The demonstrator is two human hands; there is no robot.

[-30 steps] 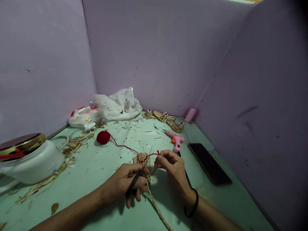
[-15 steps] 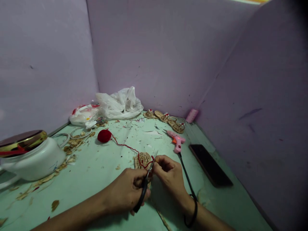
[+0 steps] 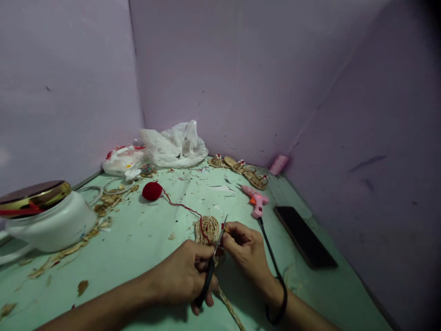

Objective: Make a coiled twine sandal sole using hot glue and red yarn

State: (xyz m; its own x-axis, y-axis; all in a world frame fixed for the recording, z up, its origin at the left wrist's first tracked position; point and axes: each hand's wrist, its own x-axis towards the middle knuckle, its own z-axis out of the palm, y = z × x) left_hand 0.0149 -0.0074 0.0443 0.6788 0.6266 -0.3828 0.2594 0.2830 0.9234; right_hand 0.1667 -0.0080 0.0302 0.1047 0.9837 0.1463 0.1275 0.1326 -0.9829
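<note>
My left hand grips a pair of scissors by the black handles, blades pointing up and away. Just right of the blades, my right hand is closed in a pinch, with a bit of red yarn showing at its fingertips. Beyond both hands lies a coiled, braided straw sole, its near part hidden by my left hand. A straw braid trails from it towards me. Red yarn runs from a red yarn ball across the sole to the scissors.
A pink glue gun and a dark phone lie to the right. Small straw sandals and a white plastic bag are at the back. A white pot stands left, near dry straw scraps.
The red loop that reached towards my right fingertips no longer shows there; the strand now drops from the sole to the scissors. The blades look closer together. The view has shifted slightly.
</note>
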